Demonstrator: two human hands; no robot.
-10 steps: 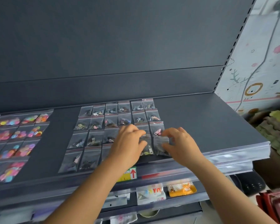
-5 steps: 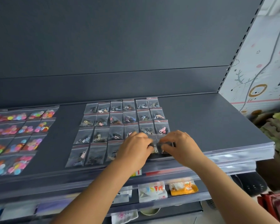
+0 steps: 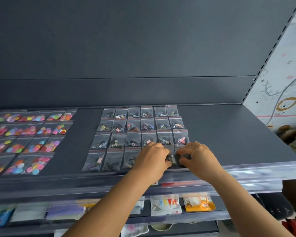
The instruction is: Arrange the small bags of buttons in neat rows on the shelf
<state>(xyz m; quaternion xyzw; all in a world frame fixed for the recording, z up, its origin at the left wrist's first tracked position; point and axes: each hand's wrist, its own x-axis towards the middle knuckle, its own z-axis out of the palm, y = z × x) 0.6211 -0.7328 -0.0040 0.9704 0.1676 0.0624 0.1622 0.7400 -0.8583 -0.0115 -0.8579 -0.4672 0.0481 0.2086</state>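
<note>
A shop: dark slotted display shelving with clear price-strip edges, rows of small bagged goods, packaged items below.

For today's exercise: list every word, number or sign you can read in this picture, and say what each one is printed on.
"MASK", seen upside down: white packet on the lower shelf.
Small red mark on the same packet's edge: too small to read.
Orange packet: print too blurred to read.
Small bags on the shelf: no readable text.

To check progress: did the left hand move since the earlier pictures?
Yes. The left hand has shifted right along the front row of bags, closer to the right hand.
</note>
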